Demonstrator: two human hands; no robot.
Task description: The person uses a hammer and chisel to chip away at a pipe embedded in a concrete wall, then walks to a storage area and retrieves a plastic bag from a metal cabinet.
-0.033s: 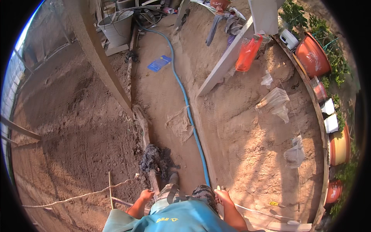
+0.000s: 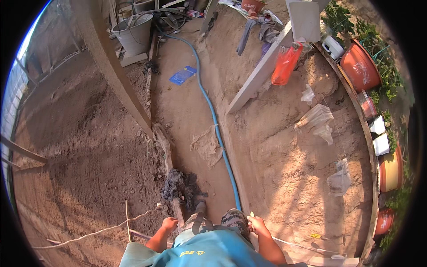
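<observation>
Where the ground spreads out below the camera, bare dry soil [image 2: 89, 147] fills most of the view, raked and lumpy on the person's left, paler and packed on the right. Long grey concrete beam [image 2: 113, 73] runs diagonally from top centre down toward the middle. Pale plank [image 2: 258, 78] leans across the right-hand earth, an orange plastic bag [image 2: 284, 64] lying against it. Blue hose [image 2: 213, 120] snakes from the top of the trench down to just ahead of the person's feet. Grey bucket [image 2: 133, 31] stands at the top, near the beam. Row of terracotta pots [image 2: 360, 66] and greenery follows the curved right edge. Clear plastic bags [image 2: 316, 121] lie scattered on the right-hand soil, well apart from the hands. Blue flat packet [image 2: 182, 74] sits in the trench, left of the hose. Dark rag heap [image 2: 180, 184] lies just in front of the left foot.

Person stands at the lower edge, blue-green shirt, patterned trousers. Left hand [image 2: 168, 224] is curled closed into a loose fist, near a thin upright stick [image 2: 127, 220] and a pale string [image 2: 98, 232] that trails off to the left; cannot tell whether anything is held in it. Right hand [image 2: 257, 224] is closed around a thin pale cord [image 2: 302, 247], a short end poking up above the fingers, the rest running away to the right along the ground.
</observation>
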